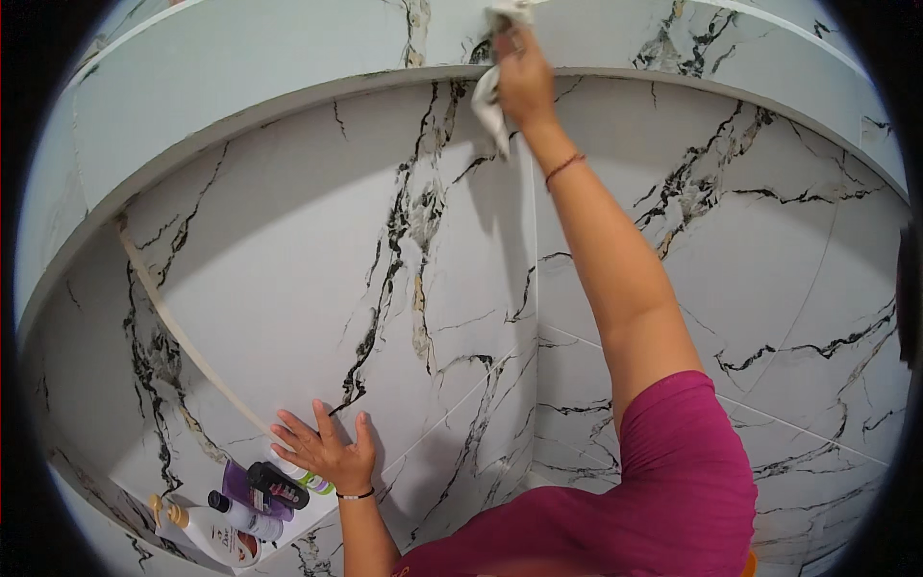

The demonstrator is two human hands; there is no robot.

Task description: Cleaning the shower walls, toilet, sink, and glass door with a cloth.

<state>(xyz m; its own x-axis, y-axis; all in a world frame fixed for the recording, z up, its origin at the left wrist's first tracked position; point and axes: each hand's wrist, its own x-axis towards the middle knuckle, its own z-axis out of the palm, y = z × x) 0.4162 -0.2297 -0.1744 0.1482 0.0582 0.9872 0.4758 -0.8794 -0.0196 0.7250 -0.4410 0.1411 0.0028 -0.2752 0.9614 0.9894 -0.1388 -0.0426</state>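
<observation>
My right hand point(528, 83) is stretched up to a raised marble-patterned ledge point(288, 54) that juts out above the wall. Bunched in its fingers is a white cloth point(490, 112), partly hidden by the hand and blurred at the top; one end hangs below the ledge's lower edge. Lower down on the left, my left hand point(328, 451) is spread, palm toward the marble-patterned wall tile point(288, 288), apparently resting on it. It holds nothing. Toiletry bottles stand just beside and below it.
A white corner shelf point(306, 518) holds a Dove pump bottle point(216, 535), a white bottle with a black cap point(249, 517), a black bottle point(277, 485) and a purple container point(238, 479). Two tiled walls meet at a vertical corner point(535, 288). Something orange point(750, 562) shows at lower right.
</observation>
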